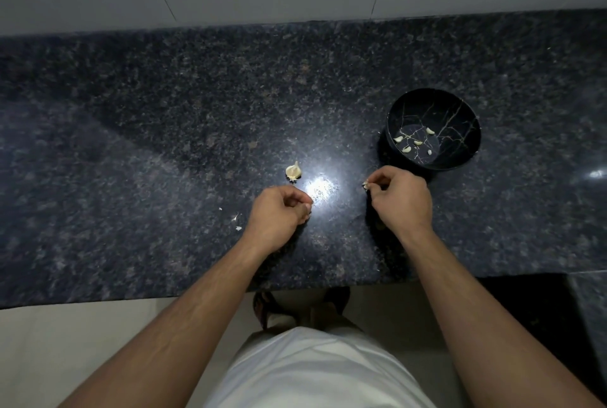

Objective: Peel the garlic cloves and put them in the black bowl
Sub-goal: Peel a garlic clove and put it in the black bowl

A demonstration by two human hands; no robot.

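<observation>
We pinch a small garlic clove [365, 184] in the fingertips of our right hand [402, 199], just short of the black bowl [433, 129] at two o'clock, where five peeled cloves [414, 142] lie. Our left hand [279, 214] is curled; whether it holds skin we cannot tell. The rest of the garlic bulb [293, 171] sits at twelve o'clock of it, skin scraps [237, 223] at nine. We should check the clove is bare, then release it low over the rim.
</observation>
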